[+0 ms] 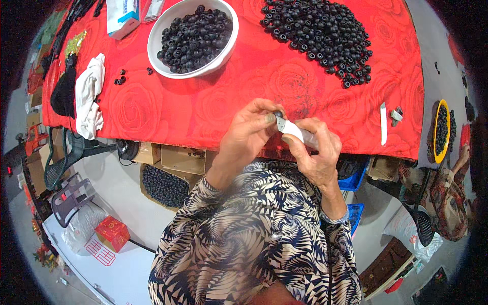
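Note:
Near the front edge of the table, both my hands meet in front of my body. My left hand [244, 138] pinches a small round black part [278, 114] between thumb and fingertips. In my right hand [324, 155] is a small knife [291, 129] with a white-wrapped handle, my thumb pressed along it. Its short grey blade points left and lies against or very close to the black part; exact contact is too small to tell. Beyond my hands, a heap of similar black parts [325, 40] lies on the red tablecloth [213, 109].
A white bowl [223, 63] full of black parts stands at the far left-centre. White cloth [90, 96], a tissue pack [122, 20] and a few loose parts lie left. A white strip [384, 123] lies right. Below the table are cardboard boxes and a blue crate [356, 175]. Another person sits far right.

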The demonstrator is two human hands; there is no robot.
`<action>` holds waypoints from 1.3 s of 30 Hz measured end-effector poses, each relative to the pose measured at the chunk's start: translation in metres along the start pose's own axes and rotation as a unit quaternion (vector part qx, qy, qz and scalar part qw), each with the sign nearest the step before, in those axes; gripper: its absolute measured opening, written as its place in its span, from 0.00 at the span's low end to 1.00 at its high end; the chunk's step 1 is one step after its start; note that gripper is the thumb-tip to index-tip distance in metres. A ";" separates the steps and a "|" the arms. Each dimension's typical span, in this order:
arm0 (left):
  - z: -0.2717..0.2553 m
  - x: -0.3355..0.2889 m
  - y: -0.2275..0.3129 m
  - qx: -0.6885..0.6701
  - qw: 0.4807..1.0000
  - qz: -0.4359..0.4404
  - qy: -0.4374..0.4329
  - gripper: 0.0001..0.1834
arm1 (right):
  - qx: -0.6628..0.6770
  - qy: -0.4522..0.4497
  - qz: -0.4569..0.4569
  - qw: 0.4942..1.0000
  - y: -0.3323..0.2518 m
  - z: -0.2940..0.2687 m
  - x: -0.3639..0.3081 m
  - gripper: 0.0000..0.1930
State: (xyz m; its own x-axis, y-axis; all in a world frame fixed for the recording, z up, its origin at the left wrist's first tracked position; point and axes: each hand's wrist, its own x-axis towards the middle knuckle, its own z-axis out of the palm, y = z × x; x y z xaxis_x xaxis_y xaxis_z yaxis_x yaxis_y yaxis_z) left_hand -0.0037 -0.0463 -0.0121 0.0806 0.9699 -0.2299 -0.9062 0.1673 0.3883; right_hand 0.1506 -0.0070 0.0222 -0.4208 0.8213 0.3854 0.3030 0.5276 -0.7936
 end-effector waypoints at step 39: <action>-0.004 -0.002 0.003 0.087 0.994 0.066 -0.023 0.10 | 0.045 -0.027 0.028 0.998 0.000 -0.003 0.002 0.13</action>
State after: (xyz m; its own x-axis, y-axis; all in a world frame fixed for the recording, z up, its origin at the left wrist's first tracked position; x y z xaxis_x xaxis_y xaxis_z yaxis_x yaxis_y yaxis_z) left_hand -0.0077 -0.0482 -0.0139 -0.0123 0.9918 -0.1272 -0.8252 0.0617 0.5615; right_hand 0.1528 -0.0050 0.0245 -0.4520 0.8343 0.3156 0.2505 0.4583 -0.8528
